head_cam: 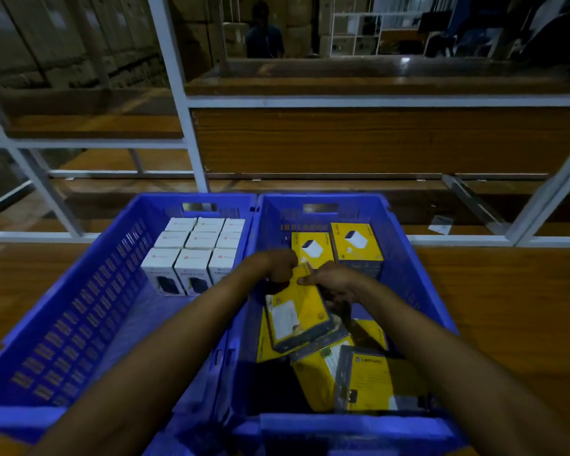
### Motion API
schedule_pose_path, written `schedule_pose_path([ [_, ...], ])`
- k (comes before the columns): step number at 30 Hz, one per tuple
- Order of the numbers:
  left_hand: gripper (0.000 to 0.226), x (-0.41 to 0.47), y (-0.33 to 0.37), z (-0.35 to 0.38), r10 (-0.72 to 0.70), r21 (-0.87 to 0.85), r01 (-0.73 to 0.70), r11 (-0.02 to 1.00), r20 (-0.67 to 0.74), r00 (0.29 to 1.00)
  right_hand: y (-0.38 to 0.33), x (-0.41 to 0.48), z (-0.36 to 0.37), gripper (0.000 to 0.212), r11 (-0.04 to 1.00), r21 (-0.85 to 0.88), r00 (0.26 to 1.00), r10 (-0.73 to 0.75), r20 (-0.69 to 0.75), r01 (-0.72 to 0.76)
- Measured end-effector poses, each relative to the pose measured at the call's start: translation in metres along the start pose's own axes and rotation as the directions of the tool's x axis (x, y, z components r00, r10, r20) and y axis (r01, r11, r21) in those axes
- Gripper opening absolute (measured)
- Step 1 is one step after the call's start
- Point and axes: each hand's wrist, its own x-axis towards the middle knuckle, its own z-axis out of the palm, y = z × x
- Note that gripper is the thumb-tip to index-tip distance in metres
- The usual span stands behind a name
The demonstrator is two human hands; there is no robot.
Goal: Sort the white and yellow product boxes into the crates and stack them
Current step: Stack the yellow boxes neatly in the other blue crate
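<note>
both hands are meeting over the right blue crate (pixel 418 274): the left hand (pixel 278 266) and the right hand (pixel 334 279) are each pinching the far end of a yellow box (pixel 297 311), which is tilting above a loose heap of yellow boxes (pixel 375 376) crowding the crate's near half. two upright yellow boxes (pixel 356 246) are standing by its far wall. the left blue crate (pixel 79 291), touching alongside, is holding white boxes (pixel 195 248) upright in a tight block at its far end. both crates are sitting on a wooden table (pixel 507 307), a white metal frame (pixel 178 93) rising behind.
</note>
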Motion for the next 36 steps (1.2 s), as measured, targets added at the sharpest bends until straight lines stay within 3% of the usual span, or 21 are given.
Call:
schedule_pose_path([
  [3,0.027,-0.020,0.009,-0.019,-0.032,-0.383,-0.072,0.921,-0.258,0.965,-0.009,-0.009,-0.033,0.036,0.983,0.160,0.994,-0.078,-0.073,0.089],
  [4,0.026,-0.025,0.013,-0.023,-0.085,-0.557,-0.120,0.822,-0.329,0.941,-0.009,-0.012,-0.044,0.038,0.966,0.237,0.991,-0.083,-0.102,0.106],
  [6,0.017,-0.032,0.024,-0.026,-0.239,-0.840,-0.206,0.502,-0.364,0.900,-0.007,-0.017,-0.060,0.028,0.918,0.369,0.986,-0.102,-0.135,0.145],
  [8,0.013,-0.033,0.036,-0.025,-0.324,-0.943,-0.233,0.238,-0.303,0.896,-0.005,-0.018,-0.066,0.025,0.868,0.470,0.979,-0.083,-0.184,0.162],
  [10,0.019,-0.029,0.046,-0.017,-0.291,-0.979,-0.201,0.040,-0.204,0.935,-0.005,-0.015,-0.067,0.027,0.836,0.522,0.970,-0.052,-0.235,0.171],
  [12,0.021,-0.028,0.056,-0.009,-0.247,-0.977,-0.188,-0.103,-0.158,0.956,-0.005,-0.012,-0.062,0.023,0.815,0.547,0.962,-0.048,-0.268,0.193],
  [14,0.021,-0.029,0.060,-0.004,-0.229,-0.968,-0.183,-0.171,-0.141,0.963,-0.005,-0.008,-0.058,0.023,0.797,0.566,0.955,-0.040,-0.295,0.209],
  [17,0.022,-0.031,0.058,0.000,-0.204,-0.956,-0.202,-0.212,-0.159,0.966,-0.007,0.000,-0.056,0.021,0.759,0.594,0.944,-0.082,-0.320,0.267],
  [19,0.023,-0.027,0.056,0.003,-0.266,-0.959,-0.248,-0.138,-0.206,0.942,-0.004,0.010,-0.053,0.030,0.793,0.525,0.909,-0.083,-0.408,0.308],
  [22,0.028,-0.015,0.055,0.005,-0.397,-0.939,-0.337,-0.064,-0.286,0.872,-0.004,0.011,-0.048,0.050,0.935,0.132,0.781,-0.190,-0.595,0.328],
  [24,0.031,-0.012,0.052,0.004,-0.477,-0.924,-0.379,-0.047,-0.313,0.822,-0.004,0.010,-0.041,0.051,0.924,-0.091,0.754,-0.357,-0.552,0.371],
  [26,0.036,-0.009,0.045,0.002,-0.500,-0.916,-0.399,-0.040,-0.328,0.802,-0.006,0.006,-0.034,0.061,0.887,-0.165,0.792,-0.460,-0.403,0.431],
  [27,0.035,-0.012,0.044,0.000,-0.488,-0.913,-0.403,-0.061,-0.325,0.810,-0.006,0.002,-0.030,0.071,0.881,-0.164,0.814,-0.473,-0.338,0.444],
  [29,0.036,-0.016,0.044,-0.002,-0.418,-0.902,-0.415,-0.118,-0.334,0.845,-0.007,0.000,-0.026,0.085,0.887,0.017,0.858,-0.441,-0.264,0.461],
  [30,0.035,-0.017,0.044,-0.003,-0.386,-0.896,-0.427,-0.125,-0.352,0.853,-0.008,-0.001,-0.026,0.079,0.868,0.146,0.871,-0.437,-0.226,0.474],
  [32,0.029,-0.023,0.051,-0.004,-0.351,-0.891,-0.453,-0.035,-0.413,0.840,-0.010,-0.005,-0.029,0.051,0.813,0.334,0.879,-0.448,-0.167,0.477],
  [36,0.028,-0.022,0.057,0.001,-0.263,-0.863,-0.475,0.173,-0.505,0.822,-0.007,-0.003,-0.027,0.022,0.765,0.448,0.884,-0.361,-0.296,0.462],
])
